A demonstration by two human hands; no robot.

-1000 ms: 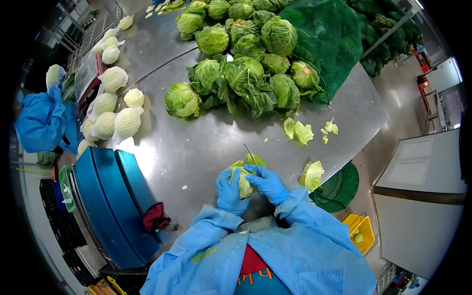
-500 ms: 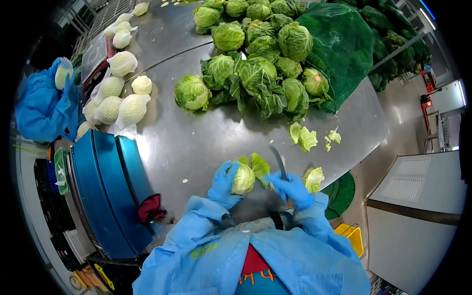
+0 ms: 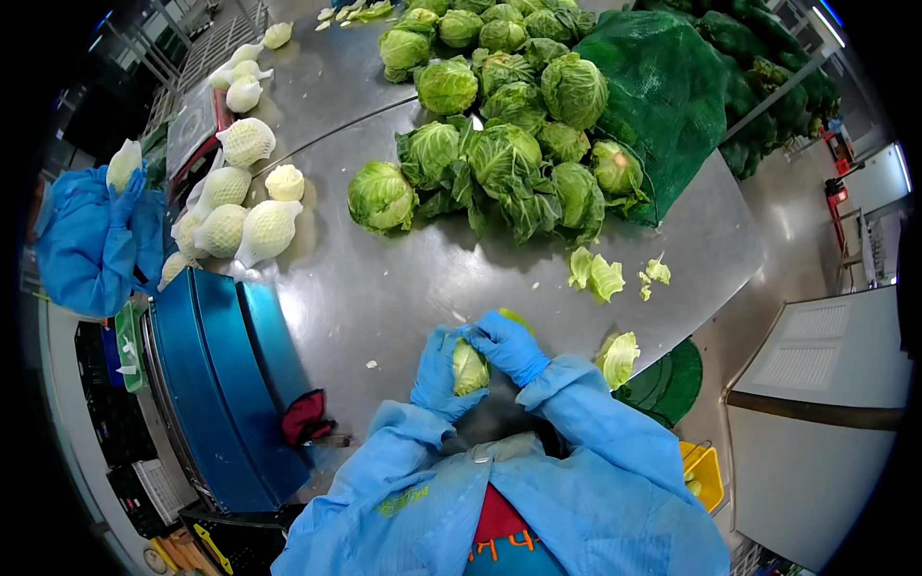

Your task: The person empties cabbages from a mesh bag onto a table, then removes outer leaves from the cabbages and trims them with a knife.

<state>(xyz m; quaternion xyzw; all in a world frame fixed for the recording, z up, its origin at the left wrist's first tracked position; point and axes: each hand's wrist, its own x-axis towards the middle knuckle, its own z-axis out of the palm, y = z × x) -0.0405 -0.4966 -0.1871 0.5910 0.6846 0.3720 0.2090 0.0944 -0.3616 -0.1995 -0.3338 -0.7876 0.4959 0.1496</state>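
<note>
A small, pale green trimmed cabbage [image 3: 469, 370] sits low over the steel table, close to my body. My left hand [image 3: 439, 374] is wrapped round its left side. At the cabbage's upper right, my right hand [image 3: 509, 348] is closed, its fingertips touching the top near my left fingers. The knife seen in that hand a moment ago is hidden now. Part of a bright green leaf [image 3: 516, 319] shows behind my right hand. Off to the right lies a loose cabbage leaf [image 3: 618, 359], with more leaf scraps [image 3: 597, 276] farther back.
Untrimmed cabbages [image 3: 504, 158] are heaped at the back beside a green mesh sack [image 3: 663, 91]. Net-wrapped cabbages [image 3: 267, 233] lie at the left, near a blue metal machine [image 3: 216, 374]. A co-worker in blue [image 3: 91, 240] holds one there. A yellow basket [image 3: 704, 477] stands at lower right.
My right hand has swung left and up onto the cabbage's top, and the knife blade has gone out of sight. The co-worker's hand has raised a net-wrapped cabbage slightly.
</note>
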